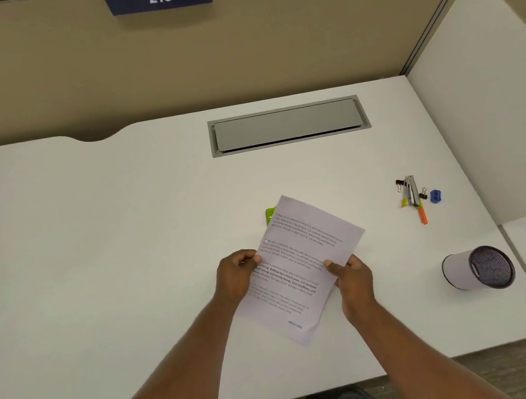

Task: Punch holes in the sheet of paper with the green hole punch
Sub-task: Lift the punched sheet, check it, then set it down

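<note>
Both forearms reach forward over the white surface (94,240), the left hand (235,275) and right hand (352,279) each pinching a side edge of the tilted sheet of paper (302,260) with closed fingers (its far corner overlapping the green hole punch (269,215)).

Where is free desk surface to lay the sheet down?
The wide patch left of the sheet of paper, and the strip between it and the grey cable hatch. Crowded: the clips, stapler and sharpener at right, above the tipped cup.
</note>
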Tool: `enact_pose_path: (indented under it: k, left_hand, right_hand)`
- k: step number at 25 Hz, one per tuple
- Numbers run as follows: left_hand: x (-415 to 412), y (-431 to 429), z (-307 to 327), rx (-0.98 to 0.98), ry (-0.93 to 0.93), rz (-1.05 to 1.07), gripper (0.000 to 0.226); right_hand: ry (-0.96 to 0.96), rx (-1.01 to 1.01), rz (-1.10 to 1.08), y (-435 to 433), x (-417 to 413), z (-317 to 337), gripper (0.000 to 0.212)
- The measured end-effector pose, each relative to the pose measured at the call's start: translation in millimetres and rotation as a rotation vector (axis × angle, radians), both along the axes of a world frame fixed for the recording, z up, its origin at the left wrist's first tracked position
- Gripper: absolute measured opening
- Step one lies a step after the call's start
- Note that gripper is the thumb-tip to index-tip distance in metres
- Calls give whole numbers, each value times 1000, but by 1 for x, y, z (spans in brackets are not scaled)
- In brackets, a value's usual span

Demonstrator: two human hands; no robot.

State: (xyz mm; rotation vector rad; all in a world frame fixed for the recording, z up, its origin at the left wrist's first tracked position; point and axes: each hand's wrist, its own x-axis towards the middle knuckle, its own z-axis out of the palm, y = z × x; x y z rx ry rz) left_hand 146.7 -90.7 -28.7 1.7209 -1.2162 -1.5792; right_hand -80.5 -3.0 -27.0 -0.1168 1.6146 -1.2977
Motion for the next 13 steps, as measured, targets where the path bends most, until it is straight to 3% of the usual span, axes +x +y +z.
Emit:
enact_pose_path:
  k: [9,13]
  left_hand:
    - [1,-4,35,-78,185,48,20]
    - [-10,-12,57,-168,267,39,15]
  right_hand:
    - [214,-208,130,-26,-12,56,29]
    - [273,-246,154,-31,-19,73,31]
